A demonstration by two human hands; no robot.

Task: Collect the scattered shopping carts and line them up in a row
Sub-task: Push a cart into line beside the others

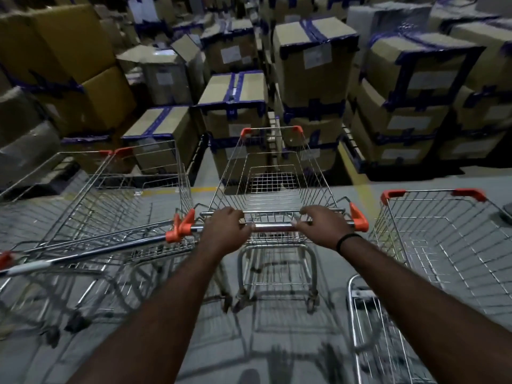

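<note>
- Shopping cart [273, 176] at the 12 o'clock middle of the view is held by its handle bar [273, 226]; the basket is empty and the nose is pointed at the stacked cardboard boxes [313, 59].
- The left grip [225, 227] is closed around the bar toward its 9 o'clock end, and the right grip [321, 224] is closed around it toward the 3 o'clock end.
- A second cart [116, 189] is parked at 9 o'clock, skewed. Its orange handle cap [173, 235] is touching or just beside the held cart's own cap; which of the two cannot be told.
- A third cart [443, 239] is parked at 3 o'clock, apart from the held one and roughly parallel to it.
- The step in hand is judged to be the steering of the held cart into the gap between its two neighbours.
- The bar is best pushed evenly by both grips, so that the nose is kept straight.
- A slight lean toward 3 o'clock is advised, so that the orange caps are not snagged.
- The yellow floor line [357, 176] can be used as a stopping mark, short of the boxes.
- The skewed cart is likely to need squaring before a true row is formed.
</note>
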